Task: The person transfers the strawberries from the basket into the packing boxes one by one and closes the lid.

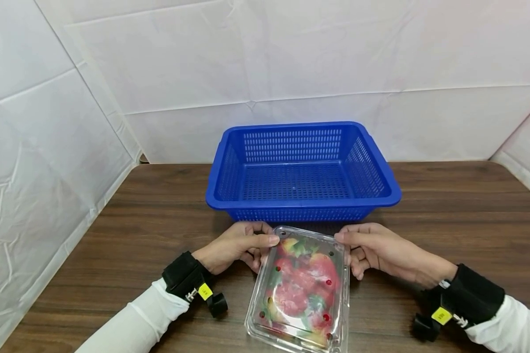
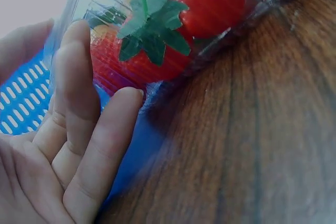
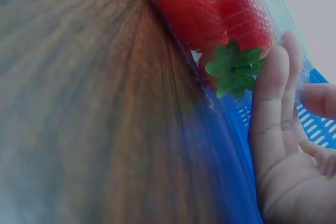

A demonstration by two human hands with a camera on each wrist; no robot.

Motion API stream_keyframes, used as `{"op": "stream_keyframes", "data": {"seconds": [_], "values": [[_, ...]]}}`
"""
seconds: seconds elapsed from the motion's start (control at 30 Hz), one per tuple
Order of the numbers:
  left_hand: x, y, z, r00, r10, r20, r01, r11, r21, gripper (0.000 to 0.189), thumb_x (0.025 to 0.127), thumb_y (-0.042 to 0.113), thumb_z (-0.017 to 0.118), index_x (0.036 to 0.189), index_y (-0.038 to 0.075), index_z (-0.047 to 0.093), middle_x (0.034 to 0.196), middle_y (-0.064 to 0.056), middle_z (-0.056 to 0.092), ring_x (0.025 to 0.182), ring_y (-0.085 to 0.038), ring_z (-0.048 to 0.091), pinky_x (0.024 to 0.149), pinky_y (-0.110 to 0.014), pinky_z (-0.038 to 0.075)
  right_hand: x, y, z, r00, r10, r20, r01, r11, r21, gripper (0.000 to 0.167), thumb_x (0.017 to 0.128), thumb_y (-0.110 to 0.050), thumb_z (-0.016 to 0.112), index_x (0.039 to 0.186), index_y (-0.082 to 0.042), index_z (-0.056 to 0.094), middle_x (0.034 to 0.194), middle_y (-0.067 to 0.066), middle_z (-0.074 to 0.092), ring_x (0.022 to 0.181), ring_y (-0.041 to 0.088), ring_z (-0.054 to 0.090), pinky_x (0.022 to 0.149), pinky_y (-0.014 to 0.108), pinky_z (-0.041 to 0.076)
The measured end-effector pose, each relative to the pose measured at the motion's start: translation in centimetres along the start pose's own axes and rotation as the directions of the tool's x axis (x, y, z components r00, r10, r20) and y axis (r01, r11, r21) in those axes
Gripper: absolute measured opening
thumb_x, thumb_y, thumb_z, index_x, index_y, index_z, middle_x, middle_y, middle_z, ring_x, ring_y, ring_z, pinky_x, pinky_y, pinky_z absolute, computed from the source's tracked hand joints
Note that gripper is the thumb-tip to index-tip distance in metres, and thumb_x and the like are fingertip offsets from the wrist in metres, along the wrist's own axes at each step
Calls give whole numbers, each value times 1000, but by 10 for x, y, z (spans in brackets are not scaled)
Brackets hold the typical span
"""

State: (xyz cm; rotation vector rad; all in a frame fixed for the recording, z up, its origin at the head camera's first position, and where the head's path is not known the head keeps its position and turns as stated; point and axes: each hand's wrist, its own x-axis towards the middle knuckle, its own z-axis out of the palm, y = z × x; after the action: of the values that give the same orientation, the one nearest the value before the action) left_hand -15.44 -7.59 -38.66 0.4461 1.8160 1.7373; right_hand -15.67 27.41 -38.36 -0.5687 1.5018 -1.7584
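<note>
A clear plastic clamshell box of red strawberries with green leaves lies lid up at the front of the table. My left hand pinches its far left corner, thumb on the lid's edge and fingers along the side. At the far right corner, my right hand holds the rim between thumb and fingers. Both wrist views show the outer fingers against or close to the box's side. Strawberries show through the clear wall in the right wrist view. Whether the box's far end is raised off the wood, I cannot tell.
Just beyond the box stands a blue plastic basket with slotted walls and nothing in it. Brown wooden tabletop extends to both sides. White sheeting hangs behind and at the sides.
</note>
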Motion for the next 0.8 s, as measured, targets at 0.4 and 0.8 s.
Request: {"op": "stream_keyframes", "data": {"seconds": [0.4, 0.8], "values": [[-1, -1, -2, 994, 17, 108, -19, 1000, 17, 21, 94, 18, 77, 103, 5, 62, 71, -5, 68, 58, -13, 66, 57, -29, 60, -4, -6, 3, 999, 35, -26, -36, 997, -67, 23, 115, -19, 47, 106, -4, 63, 88, 7, 70, 71, 16, 73, 67, 34, 63], [0, 0, -1, 1000, -28, -8, 29, 996, 87, 34, 97, 30, 73, 120, 5, 70, 94, 1, 69, 81, -11, 61, 64, -25, 54, -1, -5, 8, 999, 11, -48, -20, 980, -196, 24, 113, -17, 54, 121, 1, 68, 95, 7, 64, 74, 14, 64, 66, 29, 59]]}}
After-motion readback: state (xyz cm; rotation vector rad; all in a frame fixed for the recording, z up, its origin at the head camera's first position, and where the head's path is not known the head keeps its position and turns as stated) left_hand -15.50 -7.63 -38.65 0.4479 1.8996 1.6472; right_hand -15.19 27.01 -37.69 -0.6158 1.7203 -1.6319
